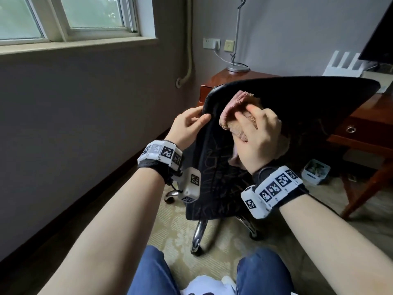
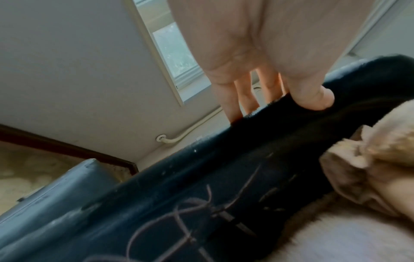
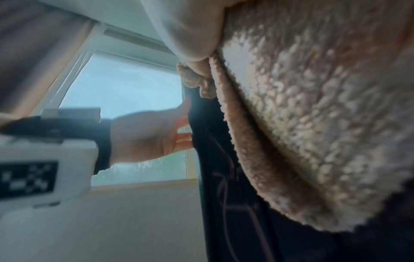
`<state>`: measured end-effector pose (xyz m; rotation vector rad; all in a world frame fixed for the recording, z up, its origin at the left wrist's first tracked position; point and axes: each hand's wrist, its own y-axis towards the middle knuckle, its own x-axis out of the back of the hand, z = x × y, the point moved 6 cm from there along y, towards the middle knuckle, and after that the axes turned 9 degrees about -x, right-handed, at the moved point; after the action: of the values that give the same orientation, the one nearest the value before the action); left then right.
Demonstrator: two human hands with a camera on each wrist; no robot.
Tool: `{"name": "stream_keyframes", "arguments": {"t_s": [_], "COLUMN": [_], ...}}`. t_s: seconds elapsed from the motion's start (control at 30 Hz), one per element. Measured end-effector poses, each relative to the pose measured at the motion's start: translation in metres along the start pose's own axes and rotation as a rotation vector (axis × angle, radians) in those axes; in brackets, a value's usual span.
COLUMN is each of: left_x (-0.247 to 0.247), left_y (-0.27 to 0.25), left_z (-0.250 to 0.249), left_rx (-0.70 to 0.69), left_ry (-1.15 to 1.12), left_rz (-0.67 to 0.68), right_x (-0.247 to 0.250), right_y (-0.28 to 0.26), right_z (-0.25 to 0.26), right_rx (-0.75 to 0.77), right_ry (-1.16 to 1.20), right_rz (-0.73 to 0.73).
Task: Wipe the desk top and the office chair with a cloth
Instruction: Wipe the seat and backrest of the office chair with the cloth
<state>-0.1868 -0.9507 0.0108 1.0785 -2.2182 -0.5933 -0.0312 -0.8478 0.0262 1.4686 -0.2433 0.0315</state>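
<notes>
The black office chair (image 1: 308, 107) stands in front of me with its back towards me, pale scribbles across it. My left hand (image 1: 191, 124) grips the back's left edge, thumb on the near face and fingers behind it (image 2: 275, 106). My right hand (image 1: 259, 133) holds a bunched pinkish-beige fluffy cloth (image 1: 234, 103) and presses it against the upper back. The cloth (image 3: 325, 124) fills the right wrist view, lying on the dark chair back (image 3: 224, 177). The red-brown wooden desk (image 1: 365, 116) stands behind the chair at the right.
A desk lamp (image 1: 237, 67), a white router (image 1: 344, 64) and a dark screen (image 1: 380, 33) sit on the desk. A small box (image 1: 314, 171) lies on the carpet under it. The chair's chrome legs (image 1: 198, 235) spread near my knees. A wall with a window is on the left.
</notes>
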Motion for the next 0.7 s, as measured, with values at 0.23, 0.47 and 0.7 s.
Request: {"name": "stream_keyframes", "arguments": {"t_s": [0.23,0.47,0.7], "left_x": [0.009,0.009,0.008], "left_y": [-0.005,-0.004,-0.006], "left_z": [0.012,0.018,0.01], "left_rx": [0.054,0.037,-0.056], "left_ry": [-0.028,-0.032,0.137], "left_rz": [-0.109,-0.139,-0.224], "right_x": [-0.062,-0.085,-0.073], "right_y": [-0.057,-0.11,-0.123], "right_z": [0.047,0.05,0.028], "right_rx": [-0.036,0.011,-0.187], "right_ry": [-0.011,-0.265,-0.187], "right_rz": [0.334,0.756,1.067]}}
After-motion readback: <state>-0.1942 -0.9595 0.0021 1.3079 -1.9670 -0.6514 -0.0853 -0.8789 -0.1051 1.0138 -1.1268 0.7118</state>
